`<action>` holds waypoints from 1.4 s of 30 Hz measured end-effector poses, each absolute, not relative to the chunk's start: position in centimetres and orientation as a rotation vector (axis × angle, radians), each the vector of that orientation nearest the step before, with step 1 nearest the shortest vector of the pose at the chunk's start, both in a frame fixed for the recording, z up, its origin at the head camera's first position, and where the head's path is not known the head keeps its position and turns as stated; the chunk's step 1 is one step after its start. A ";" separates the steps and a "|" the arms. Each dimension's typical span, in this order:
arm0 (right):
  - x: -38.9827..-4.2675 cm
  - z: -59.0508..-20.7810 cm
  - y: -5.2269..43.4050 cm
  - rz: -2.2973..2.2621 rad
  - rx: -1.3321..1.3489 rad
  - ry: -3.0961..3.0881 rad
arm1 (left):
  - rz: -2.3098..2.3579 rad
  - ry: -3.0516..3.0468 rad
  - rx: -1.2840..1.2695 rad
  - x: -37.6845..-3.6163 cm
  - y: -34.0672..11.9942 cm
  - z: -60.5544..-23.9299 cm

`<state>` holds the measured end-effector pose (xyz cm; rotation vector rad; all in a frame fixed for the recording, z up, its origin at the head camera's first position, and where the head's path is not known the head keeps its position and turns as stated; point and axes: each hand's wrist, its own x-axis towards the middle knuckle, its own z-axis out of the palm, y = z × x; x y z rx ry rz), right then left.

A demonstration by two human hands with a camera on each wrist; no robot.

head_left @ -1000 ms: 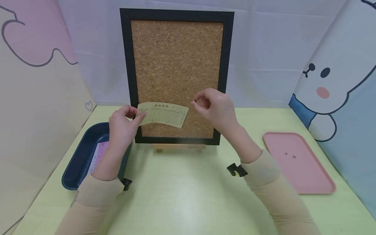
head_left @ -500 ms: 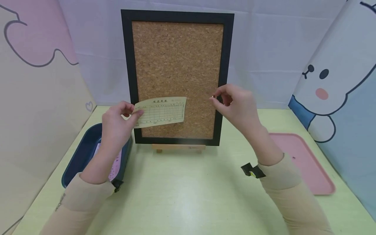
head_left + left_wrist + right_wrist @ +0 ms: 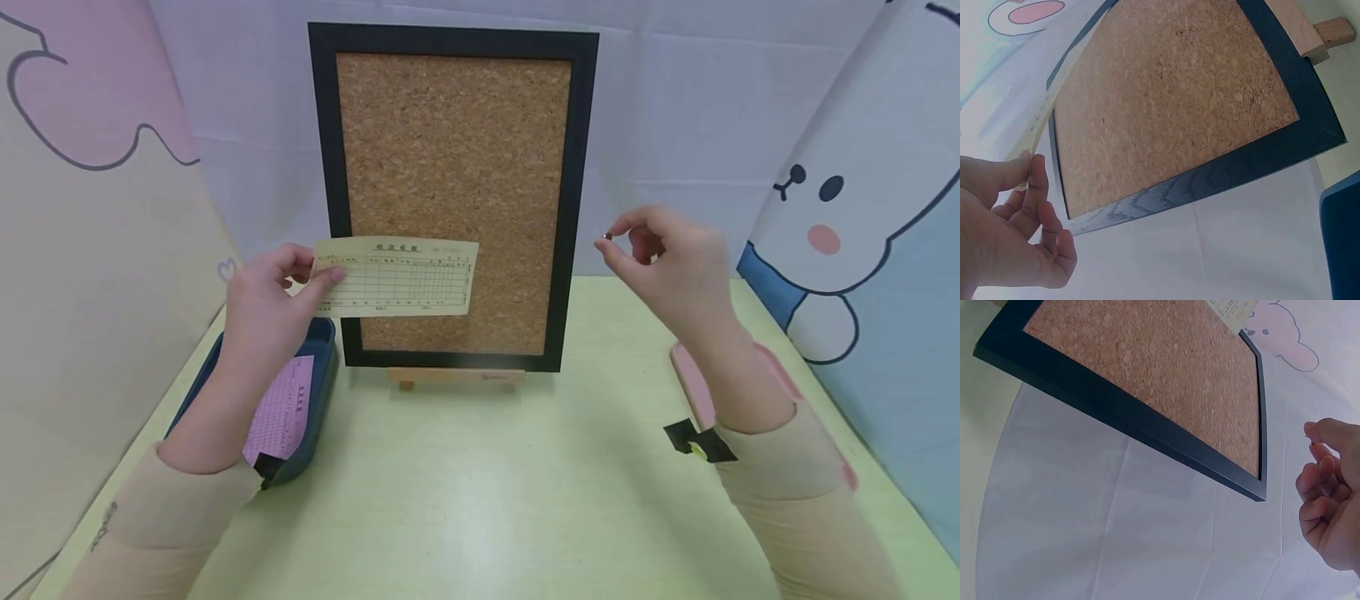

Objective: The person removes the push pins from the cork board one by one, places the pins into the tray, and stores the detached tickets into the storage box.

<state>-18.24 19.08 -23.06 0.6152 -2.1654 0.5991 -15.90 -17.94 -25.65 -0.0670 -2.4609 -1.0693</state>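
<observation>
My left hand (image 3: 262, 317) pinches the left end of a yellow receipt slip (image 3: 405, 279) between thumb and fingers. The slip is held nearly level, its printed grid facing me, and overlaps the lower left of the framed corkboard (image 3: 457, 158). In the left wrist view the slip shows almost edge-on. To the right of the frame, my right hand (image 3: 678, 271) is raised in the air, thumb and forefinger pinching a tiny coppery thumbtack (image 3: 608, 237). Its fine point sticks out past the fingertips in the right wrist view; the rest is mostly covered.
The corkboard leans upright on a small wooden stand (image 3: 450, 376). At left, a dark blue tray (image 3: 324, 375) holds a pink printed slip (image 3: 281, 408), partly behind my left forearm. A pink tray (image 3: 693, 387) lies at right, largely covered by my right arm.
My right hand has moved right and slightly up, away from the board, still pinching the tack. My left hand has shifted left and up with the slip, which now looks flatter and straighter.
</observation>
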 end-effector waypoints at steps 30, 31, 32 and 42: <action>-15.2 -23.3 28.3 0.658 0.319 -2.172 | -0.806 -2.517 -0.141 -17.4 -24.5 -24.1; -15.1 -23.4 28.6 0.650 0.300 -2.177 | -0.804 -2.529 -0.141 -17.5 -24.7 -24.1; -15.0 -23.4 29.0 0.642 0.281 -2.187 | -0.803 -2.545 -0.142 -17.6 -25.0 -24.1; -15.0 -24.5 32.2 0.687 0.155 -2.243 | -0.722 -2.622 -0.251 -18.7 -27.0 -24.2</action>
